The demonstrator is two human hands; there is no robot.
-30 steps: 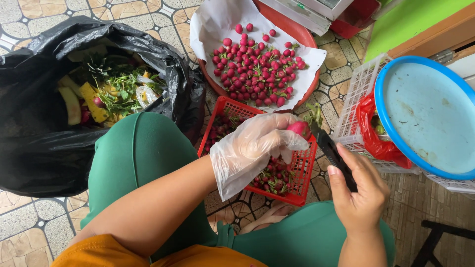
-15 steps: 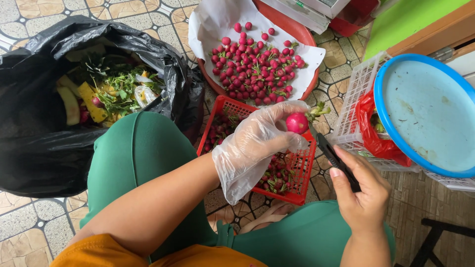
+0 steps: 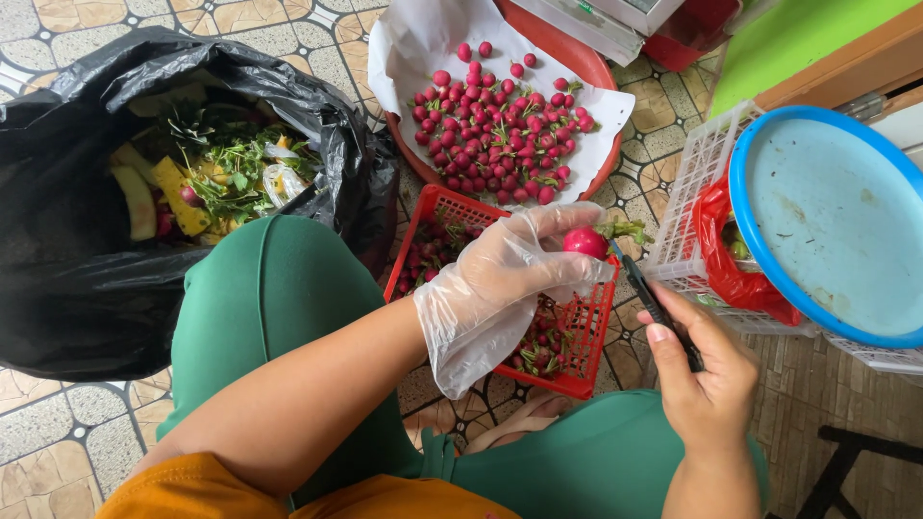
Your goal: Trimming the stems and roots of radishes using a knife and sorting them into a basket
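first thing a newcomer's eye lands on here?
Probably the heap of red radishes on white paper in the round tray at top centre. Next, mid-frame, the gloved left hand holding one radish over the red basket while the bare right hand sets a dark knife to its leafy end. The black bag of green scraps fills the left.

I see a floor of patterned tiles (image 3: 67,413) in beige and grey with dark outlines, lit by soft, even daylight. At the upper right stands a wooden piece of furniture (image 3: 836,72) with a bright green top. At the lower right a dark metal frame (image 3: 846,461) rests on brownish tiles
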